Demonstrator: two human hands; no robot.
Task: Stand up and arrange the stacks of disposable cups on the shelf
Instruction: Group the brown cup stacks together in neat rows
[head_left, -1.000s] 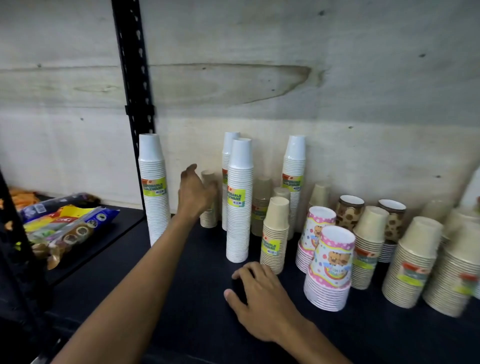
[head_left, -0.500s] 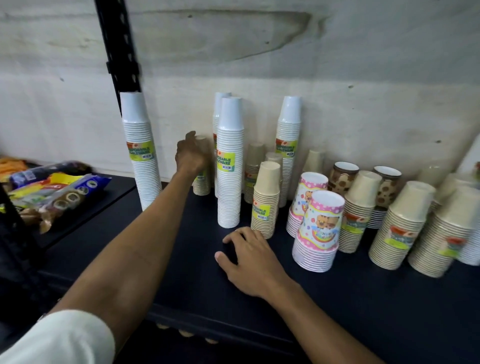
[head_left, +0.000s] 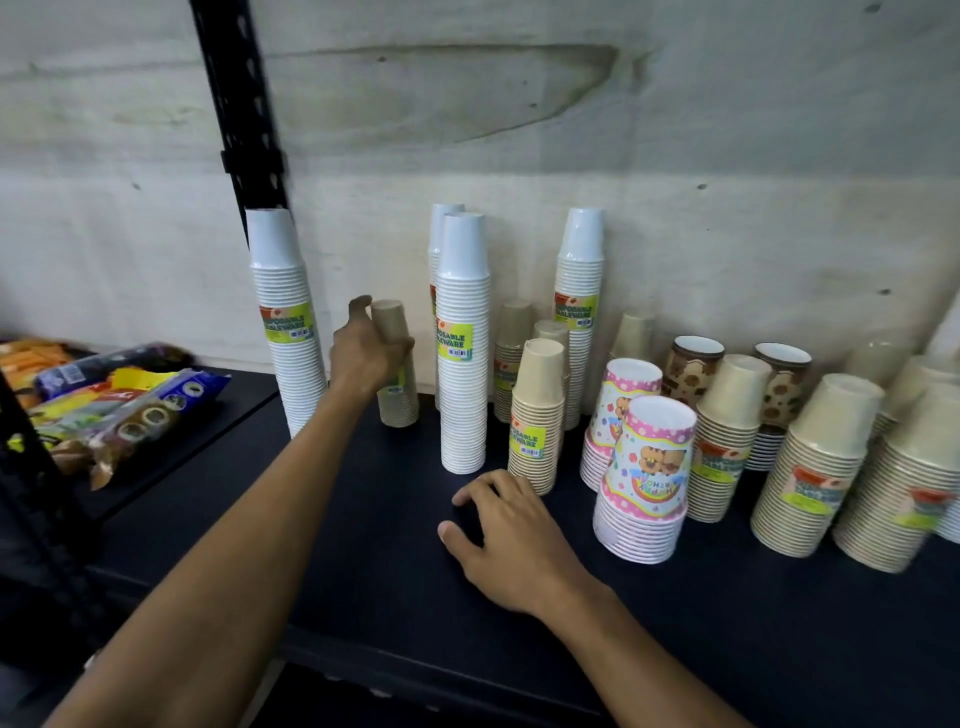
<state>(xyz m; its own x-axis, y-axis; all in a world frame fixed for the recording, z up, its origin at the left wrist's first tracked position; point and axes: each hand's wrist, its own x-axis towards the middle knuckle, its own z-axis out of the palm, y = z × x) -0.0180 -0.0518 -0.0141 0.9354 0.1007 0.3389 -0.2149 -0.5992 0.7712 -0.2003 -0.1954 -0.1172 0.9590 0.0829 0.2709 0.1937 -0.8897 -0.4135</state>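
Snack packets (head_left: 119, 410) far left. Tall white stack (head_left: 287, 322) – yellow-green label, text blurred. Left hand (head_left: 366, 358) grips short brown stack (head_left: 397, 379), upright on shelf (head_left: 363, 545). Next white stack (head_left: 462, 343) reads "DISPOSABLE…WARE". Right hand (head_left: 511, 540) – fingers spread, resting on shelf. Pink cups (head_left: 649, 478): "HAPPY BIRTHDAY" inverted.

White cup stacks (head_left: 462, 343), black shelf (head_left: 363, 545)

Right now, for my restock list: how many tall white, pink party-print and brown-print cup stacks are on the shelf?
Tall white stacks: 4
Pink party-print stacks: 2
Brown-print stacks: 2
Total: 8
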